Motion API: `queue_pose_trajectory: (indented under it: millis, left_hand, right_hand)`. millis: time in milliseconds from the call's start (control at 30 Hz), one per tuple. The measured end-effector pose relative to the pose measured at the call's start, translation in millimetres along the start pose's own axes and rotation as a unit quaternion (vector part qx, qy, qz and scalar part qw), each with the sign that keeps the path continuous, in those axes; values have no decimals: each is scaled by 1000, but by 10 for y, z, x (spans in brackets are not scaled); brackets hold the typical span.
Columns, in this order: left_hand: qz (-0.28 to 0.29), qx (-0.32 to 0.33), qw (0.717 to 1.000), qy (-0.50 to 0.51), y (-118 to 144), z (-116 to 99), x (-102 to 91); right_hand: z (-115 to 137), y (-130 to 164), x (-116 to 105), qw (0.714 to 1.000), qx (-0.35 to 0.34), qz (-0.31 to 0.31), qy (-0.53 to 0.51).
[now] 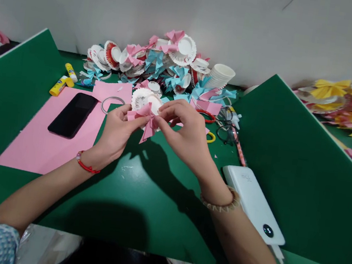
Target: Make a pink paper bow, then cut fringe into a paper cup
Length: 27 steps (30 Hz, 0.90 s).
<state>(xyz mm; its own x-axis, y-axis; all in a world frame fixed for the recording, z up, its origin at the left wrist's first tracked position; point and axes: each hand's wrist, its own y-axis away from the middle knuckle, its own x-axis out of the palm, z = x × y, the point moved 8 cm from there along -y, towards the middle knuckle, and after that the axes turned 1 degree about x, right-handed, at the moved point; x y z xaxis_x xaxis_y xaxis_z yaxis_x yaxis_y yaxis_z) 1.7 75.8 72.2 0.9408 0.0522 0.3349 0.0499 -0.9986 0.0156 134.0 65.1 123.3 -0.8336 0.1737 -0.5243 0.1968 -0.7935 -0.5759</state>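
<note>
Both hands hold a pink paper bow [143, 112] with a white fluted paper-cup piece [139, 97] behind it, raised above the green table. My left hand [117, 131] grips the bow's left side, thumb across its front. On the other side, my right hand [183, 126] pinches the bow near its knot with thumb and fingertips. Two tails of the bow hang below the fingers. Beyond the hands lies a heap of similar cup pieces [185, 48] with pink and blue bows. The fingers partly cover the white piece.
A black phone [72, 115] lies on a large pink sheet [30, 146], near glue sticks [58, 85]. Stacked paper cups [220, 75] stand at the back. Yellow-handled scissors [210, 137], glasses [226, 133] and a white power bank [251, 203] lie right. Green partitions [306, 181] flank the table.
</note>
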Motion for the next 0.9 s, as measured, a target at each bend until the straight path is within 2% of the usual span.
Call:
queue_pose_trajectory:
  millis: [267,433,667,900]
  left_hand:
    - [-1,-14,1000,6,-17,-14,3]
    - [23,-43,998,-43,0,15,42]
    - [74,-75,992,-74,32,112,104]
    - [75,-75,989,-107,60,78,112]
  right_hand:
    - [56,13,-12,999,-38,-24,10]
    - [64,-12,-96,997,-54,-51,-16]
    - [-4,-29,-17,999,-38,-8,-34]
    - [-17,-32,-40,999,-25,-13,-15]
